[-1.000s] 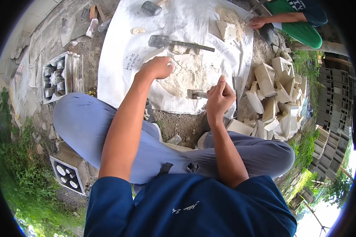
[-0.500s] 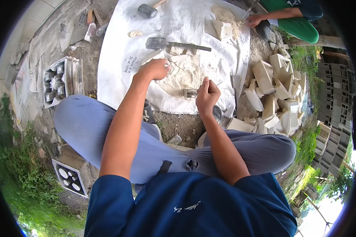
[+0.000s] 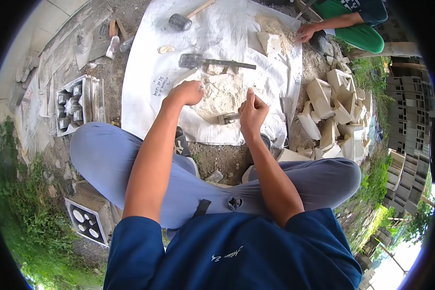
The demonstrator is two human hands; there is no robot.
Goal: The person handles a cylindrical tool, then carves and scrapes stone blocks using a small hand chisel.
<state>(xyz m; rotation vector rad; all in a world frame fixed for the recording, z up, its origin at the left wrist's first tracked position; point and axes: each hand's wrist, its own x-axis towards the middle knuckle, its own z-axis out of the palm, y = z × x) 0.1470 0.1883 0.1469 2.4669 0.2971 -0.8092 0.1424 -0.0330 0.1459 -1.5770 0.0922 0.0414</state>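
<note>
My right hand [image 3: 253, 113] is closed around the handle of a small hammer [image 3: 226, 118], its thumb pointing up. The hammer's head hangs low over the near edge of a heap of pale crushed stone [image 3: 222, 94]. Across from it, my left hand [image 3: 188, 93] is closed at the heap's left side, close to a pale chunk [image 3: 192, 76]. Whatever its fingers pinch is mostly hidden. Beyond both hands, a mallet [image 3: 192, 60] with a long dark handle lies across the heap's far side.
A white sheet [image 3: 142, 101] lies under the heap. Another mallet [image 3: 180, 22] rests at its far end. Broken pale blocks [image 3: 324, 96] are piled on the right, a metal mould [image 3: 72, 106] stands left. A co-worker's hand [image 3: 307, 33] is at the far right.
The hammer's head has swung slightly left and down, showing more of its handle. My left hand stays by the chunk. The whole view has shifted a little.
</note>
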